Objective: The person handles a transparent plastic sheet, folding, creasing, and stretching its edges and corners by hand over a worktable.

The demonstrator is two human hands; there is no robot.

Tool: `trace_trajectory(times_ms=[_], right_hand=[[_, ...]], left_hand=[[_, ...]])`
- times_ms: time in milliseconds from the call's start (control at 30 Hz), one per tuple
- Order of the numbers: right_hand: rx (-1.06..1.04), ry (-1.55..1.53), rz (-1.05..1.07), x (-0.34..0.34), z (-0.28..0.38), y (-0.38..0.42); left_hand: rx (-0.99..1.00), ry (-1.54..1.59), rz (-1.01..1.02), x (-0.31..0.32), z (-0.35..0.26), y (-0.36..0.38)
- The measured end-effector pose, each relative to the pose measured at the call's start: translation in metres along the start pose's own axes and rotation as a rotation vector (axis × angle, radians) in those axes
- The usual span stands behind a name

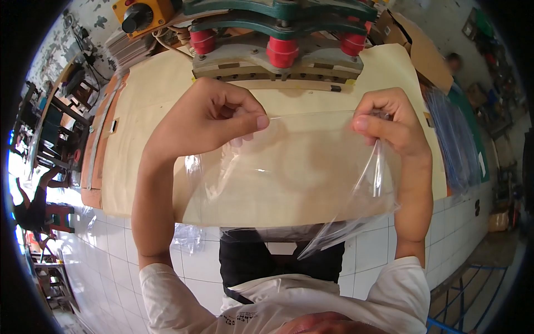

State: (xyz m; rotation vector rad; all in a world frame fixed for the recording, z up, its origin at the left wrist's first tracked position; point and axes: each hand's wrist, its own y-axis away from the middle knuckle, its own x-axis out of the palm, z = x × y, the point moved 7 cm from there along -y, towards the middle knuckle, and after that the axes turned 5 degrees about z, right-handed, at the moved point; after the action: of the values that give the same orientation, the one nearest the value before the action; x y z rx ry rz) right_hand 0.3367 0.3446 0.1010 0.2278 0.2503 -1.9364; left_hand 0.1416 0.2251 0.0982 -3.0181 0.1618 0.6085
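Note:
A clear plastic sheet [300,167] is stretched between my two hands and hangs toward my lap, over the front edge of the paper-covered table [133,161]. My left hand [236,117] pinches its upper left corner between thumb and fingers. At the upper right corner, my right hand [384,122] is closed on the same sheet, which folds and drapes below it. Both hands are raised in front of the machine [278,69], which has green plates and red cylinders; neither hand touches it.
A yellow control box [142,16] with a black knob stands at the back left. Stacked clear sheets [453,139] lie at the right, near a cardboard box [423,53]. At the far left a person [36,209] is partly visible beside a red stool [60,217].

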Motion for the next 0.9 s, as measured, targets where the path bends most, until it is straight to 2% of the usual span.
trace_trajectory(times_ms=[367, 467, 700, 767, 833, 900], right_hand=[[-0.070, -0.051, -0.063, -0.043, 0.002, 0.012], [-0.118, -0.057, -0.104, -0.052, 0.005, 0.015], [-0.094, -0.055, -0.047, -0.053, 0.001, 0.016], [-0.064, -0.035, 0.059, -0.046, -0.001, 0.017], [-0.036, -0.027, 0.107, -0.044, -0.001, 0.019], [-0.008, -0.019, 0.155, -0.041, -0.003, 0.020]], left_hand=[[-0.010, 0.018, 0.009, -0.032, 0.002, 0.012], [0.053, -0.001, 0.002, -0.040, 0.000, 0.015], [0.076, 0.118, -0.172, -0.053, -0.003, 0.017], [0.083, 0.106, -0.223, -0.054, -0.002, 0.017], [0.101, 0.230, -0.385, -0.060, -0.001, 0.019], [0.112, 0.293, -0.390, -0.058, -0.001, 0.018]])
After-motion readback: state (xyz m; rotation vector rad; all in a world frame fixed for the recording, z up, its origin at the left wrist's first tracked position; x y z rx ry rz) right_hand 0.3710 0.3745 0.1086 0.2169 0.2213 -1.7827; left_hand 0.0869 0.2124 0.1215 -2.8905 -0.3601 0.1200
